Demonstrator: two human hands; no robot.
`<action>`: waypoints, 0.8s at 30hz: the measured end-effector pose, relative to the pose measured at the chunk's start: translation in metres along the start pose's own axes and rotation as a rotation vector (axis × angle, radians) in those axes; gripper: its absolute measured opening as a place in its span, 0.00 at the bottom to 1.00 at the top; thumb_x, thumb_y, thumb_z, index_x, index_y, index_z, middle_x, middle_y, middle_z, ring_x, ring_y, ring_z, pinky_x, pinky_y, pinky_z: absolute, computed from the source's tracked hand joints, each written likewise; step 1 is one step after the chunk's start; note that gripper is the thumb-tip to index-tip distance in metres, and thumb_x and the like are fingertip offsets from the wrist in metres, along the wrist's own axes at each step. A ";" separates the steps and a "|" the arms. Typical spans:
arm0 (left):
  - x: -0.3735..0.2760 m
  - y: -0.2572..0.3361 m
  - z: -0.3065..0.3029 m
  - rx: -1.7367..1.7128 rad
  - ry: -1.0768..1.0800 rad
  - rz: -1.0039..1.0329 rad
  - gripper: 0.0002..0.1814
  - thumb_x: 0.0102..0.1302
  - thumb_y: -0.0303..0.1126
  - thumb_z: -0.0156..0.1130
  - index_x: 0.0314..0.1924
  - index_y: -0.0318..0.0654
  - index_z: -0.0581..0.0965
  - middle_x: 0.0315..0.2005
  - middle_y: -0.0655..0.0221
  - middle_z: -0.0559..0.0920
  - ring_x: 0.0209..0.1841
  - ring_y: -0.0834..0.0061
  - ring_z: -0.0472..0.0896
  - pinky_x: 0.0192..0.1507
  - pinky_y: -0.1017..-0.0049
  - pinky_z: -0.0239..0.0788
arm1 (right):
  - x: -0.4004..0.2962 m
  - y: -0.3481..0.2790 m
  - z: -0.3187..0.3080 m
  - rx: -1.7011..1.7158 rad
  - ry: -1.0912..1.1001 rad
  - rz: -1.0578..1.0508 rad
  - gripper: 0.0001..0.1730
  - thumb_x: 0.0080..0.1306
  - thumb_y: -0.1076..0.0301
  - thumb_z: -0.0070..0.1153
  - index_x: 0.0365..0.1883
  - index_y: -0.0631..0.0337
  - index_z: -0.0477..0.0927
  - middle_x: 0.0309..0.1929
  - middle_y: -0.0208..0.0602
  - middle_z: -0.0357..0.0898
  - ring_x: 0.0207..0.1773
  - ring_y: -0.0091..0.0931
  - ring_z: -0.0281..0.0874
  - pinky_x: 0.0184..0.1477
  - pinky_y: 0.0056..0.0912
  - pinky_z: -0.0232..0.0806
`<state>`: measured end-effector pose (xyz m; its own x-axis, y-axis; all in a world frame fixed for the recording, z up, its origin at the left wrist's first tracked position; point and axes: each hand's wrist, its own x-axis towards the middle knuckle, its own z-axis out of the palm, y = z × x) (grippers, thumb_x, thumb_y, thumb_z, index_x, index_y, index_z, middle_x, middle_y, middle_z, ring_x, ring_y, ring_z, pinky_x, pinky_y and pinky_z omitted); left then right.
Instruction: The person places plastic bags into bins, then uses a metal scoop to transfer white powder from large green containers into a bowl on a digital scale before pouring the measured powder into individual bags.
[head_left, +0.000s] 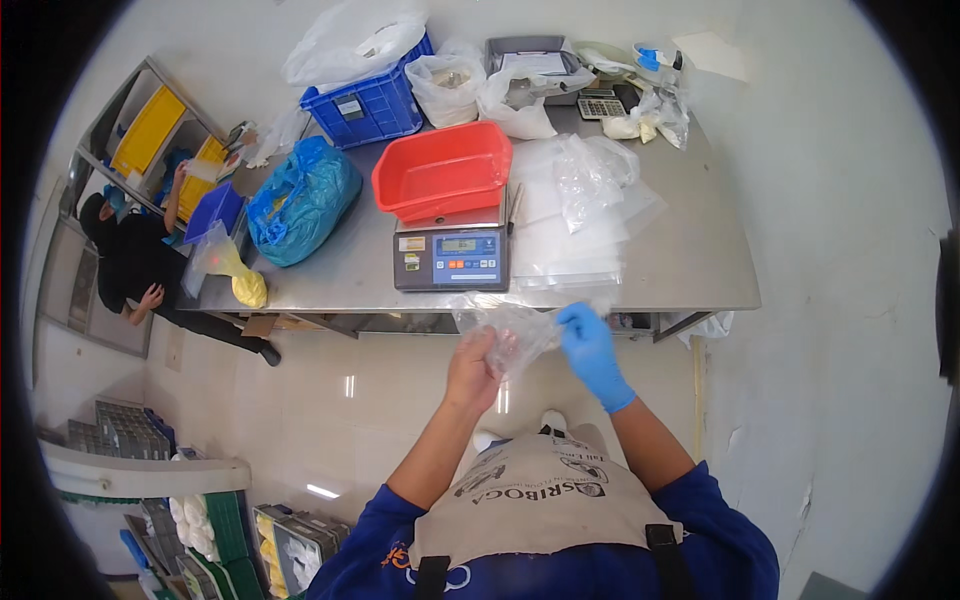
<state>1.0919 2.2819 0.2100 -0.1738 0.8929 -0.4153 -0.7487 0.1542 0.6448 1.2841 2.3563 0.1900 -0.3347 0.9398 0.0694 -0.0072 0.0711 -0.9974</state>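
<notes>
My bare left hand (474, 369) grips a clear plastic bag (517, 334) in front of the table's near edge. At the bag's right side, my right hand (592, 352) in a blue glove pinches its edge. Beyond them a digital scale (451, 259) stands on the steel table, with an empty red plastic tub (446, 176) on its platform. Flat clear plastic bags (566, 251) lie stacked right of the scale, with a crumpled clear bag (592, 176) on top.
On the steel table (697, 262) are a blue plastic bag (304, 202), a blue crate (367, 112), open bags of white powder (452, 94), a calculator (600, 105) and a tied bag of yellow powder (249, 289). A person (139, 255) in black stands at the left beside shelving.
</notes>
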 end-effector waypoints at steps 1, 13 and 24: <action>0.001 0.003 0.000 0.005 -0.011 0.049 0.09 0.72 0.35 0.63 0.44 0.37 0.79 0.44 0.72 0.80 0.40 0.77 0.79 0.45 0.74 0.73 | 0.001 -0.007 -0.012 0.068 0.079 0.106 0.07 0.65 0.75 0.53 0.42 0.62 0.75 0.26 0.24 0.66 0.31 0.16 0.64 0.35 0.22 0.61; 0.013 -0.040 0.053 0.602 -0.182 0.086 0.01 0.65 0.24 0.62 0.35 0.37 0.79 0.31 0.75 0.75 0.33 0.78 0.76 0.37 0.76 0.69 | -0.017 -0.020 -0.069 -0.101 -0.114 0.060 0.14 0.63 0.68 0.63 0.23 0.61 0.71 0.22 0.23 0.63 0.28 0.17 0.58 0.29 0.26 0.55; 0.053 -0.059 0.074 0.982 -0.294 0.342 0.22 0.53 0.15 0.61 0.48 0.43 0.71 0.28 0.76 0.73 0.30 0.79 0.74 0.33 0.78 0.65 | -0.020 -0.005 -0.124 0.702 -0.037 0.266 0.10 0.69 0.68 0.51 0.34 0.65 0.81 0.29 0.38 0.80 0.33 0.27 0.77 0.35 0.32 0.70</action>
<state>1.1742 2.3516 0.1977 -0.0175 0.9994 -0.0296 0.1735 0.0322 0.9843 1.4081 2.3785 0.1957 -0.4402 0.8829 -0.1636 -0.5172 -0.3982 -0.7576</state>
